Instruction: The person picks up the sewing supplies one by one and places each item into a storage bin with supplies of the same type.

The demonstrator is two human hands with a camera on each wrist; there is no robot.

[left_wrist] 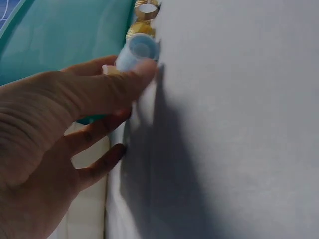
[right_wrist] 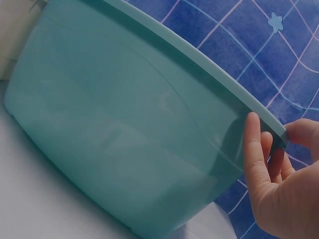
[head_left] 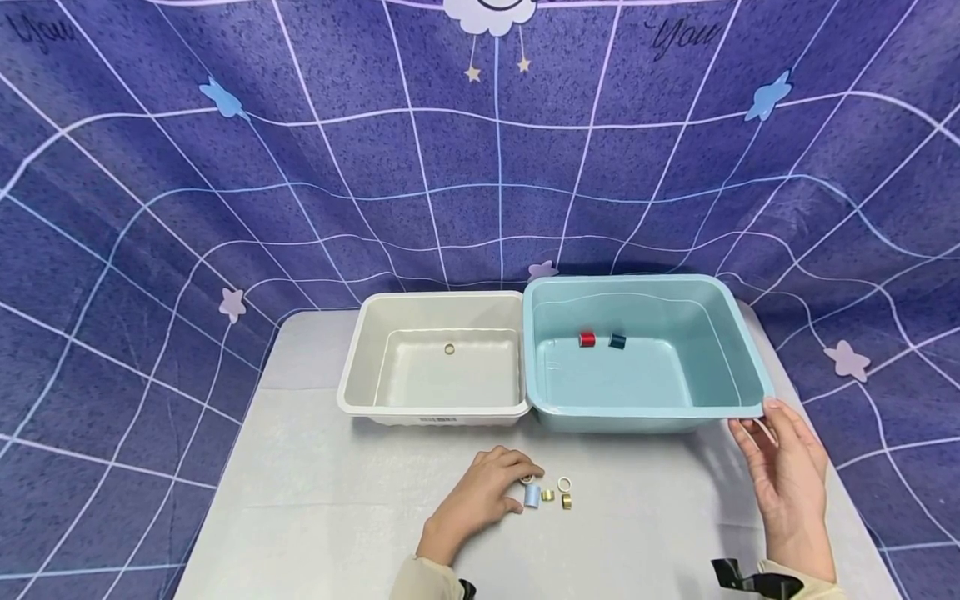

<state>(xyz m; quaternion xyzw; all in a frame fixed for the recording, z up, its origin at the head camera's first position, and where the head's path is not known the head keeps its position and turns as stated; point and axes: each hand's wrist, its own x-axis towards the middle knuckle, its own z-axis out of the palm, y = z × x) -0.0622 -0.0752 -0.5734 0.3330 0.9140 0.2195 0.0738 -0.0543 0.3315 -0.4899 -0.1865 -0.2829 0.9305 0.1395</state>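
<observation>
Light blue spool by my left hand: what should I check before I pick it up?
1. Light blue spool in reach: ok, beside the left hand's thumb.
2. Firm hold on it: cannot tell.
3. Fingers clear of other pieces: not ok, a white ring is right at the fingertips.
4. Blue bin steadied: ok, the right hand pinches its rim.
5. Room inside the bin: ok, only two spools show there.

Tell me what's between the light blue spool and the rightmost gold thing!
Another gold piece lies between the light blue spool and rightmost gold thing, in the head view.
</observation>
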